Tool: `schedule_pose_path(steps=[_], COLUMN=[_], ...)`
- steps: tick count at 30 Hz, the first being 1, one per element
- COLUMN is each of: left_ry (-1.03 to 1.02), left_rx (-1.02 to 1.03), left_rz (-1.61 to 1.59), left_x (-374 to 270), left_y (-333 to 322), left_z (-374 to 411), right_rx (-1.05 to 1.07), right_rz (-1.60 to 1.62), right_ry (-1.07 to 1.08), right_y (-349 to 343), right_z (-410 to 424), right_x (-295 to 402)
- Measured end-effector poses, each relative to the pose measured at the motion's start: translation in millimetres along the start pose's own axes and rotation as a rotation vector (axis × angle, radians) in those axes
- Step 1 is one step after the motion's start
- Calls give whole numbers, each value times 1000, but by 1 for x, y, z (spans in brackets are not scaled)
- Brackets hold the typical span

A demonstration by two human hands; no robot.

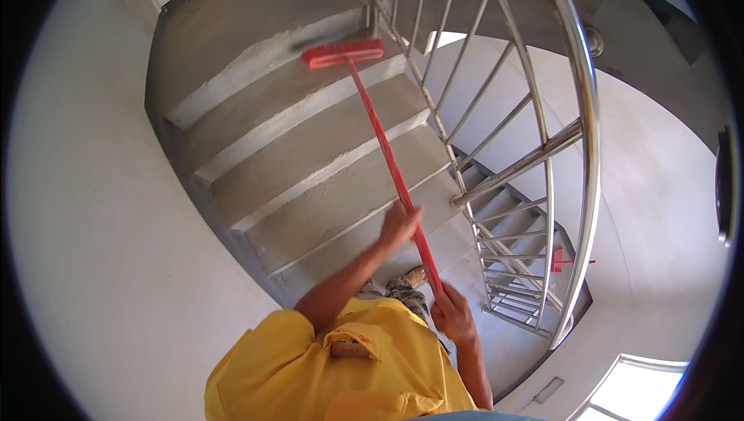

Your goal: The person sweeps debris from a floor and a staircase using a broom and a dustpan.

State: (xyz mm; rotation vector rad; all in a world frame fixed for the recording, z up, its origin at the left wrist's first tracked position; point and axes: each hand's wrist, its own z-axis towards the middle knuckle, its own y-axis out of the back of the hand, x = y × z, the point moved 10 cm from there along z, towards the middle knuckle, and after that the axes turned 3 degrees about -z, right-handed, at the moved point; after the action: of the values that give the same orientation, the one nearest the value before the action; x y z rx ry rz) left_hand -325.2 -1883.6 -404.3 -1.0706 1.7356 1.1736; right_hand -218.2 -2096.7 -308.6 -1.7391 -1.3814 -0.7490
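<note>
My left hand [400,224] is closed round the middle of the red handle of a push broom [343,54]. Lower down, near the handle's end, my right hand [451,311] grips the same handle. The broom's head, red with red bristles, is at an upper concrete step [279,92], close to the foot of the metal railing; whether the bristles touch the step I cannot tell. The handle runs from there down over several steps towards my yellow shirt.
A shiny metal railing [588,130] curves along the right side of the stairs. A white wall [104,200] with a dark skirting borders the left. Beyond the railing, more stairs [511,211] lie lower, with a red dustpan-like object [558,260] there. A bright window is at lower right.
</note>
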Motion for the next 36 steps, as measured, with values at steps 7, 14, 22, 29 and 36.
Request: schedule_pose_path(steps=[7, 14, 22, 29, 36], left_ry=[-894, -1003, -969, -788, -767], left_rx=[-151, 247, 16, 14, 20], left_rz=[713, 478, 585, 752, 823], left_x=[-67, -75, -11, 28, 38], left_y=[104, 90, 228, 305, 359], left_z=[23, -101, -54, -65, -84], right_rx=[129, 186, 404, 612, 650], right_rz=[-363, -36, -105, -139, -226], right_ry=[89, -323, -306, -285, -326], right_y=[-74, -23, -164, -250, -282], right_z=[65, -56, 24, 23, 21], right_x=[17, -27, -59, -69, -58])
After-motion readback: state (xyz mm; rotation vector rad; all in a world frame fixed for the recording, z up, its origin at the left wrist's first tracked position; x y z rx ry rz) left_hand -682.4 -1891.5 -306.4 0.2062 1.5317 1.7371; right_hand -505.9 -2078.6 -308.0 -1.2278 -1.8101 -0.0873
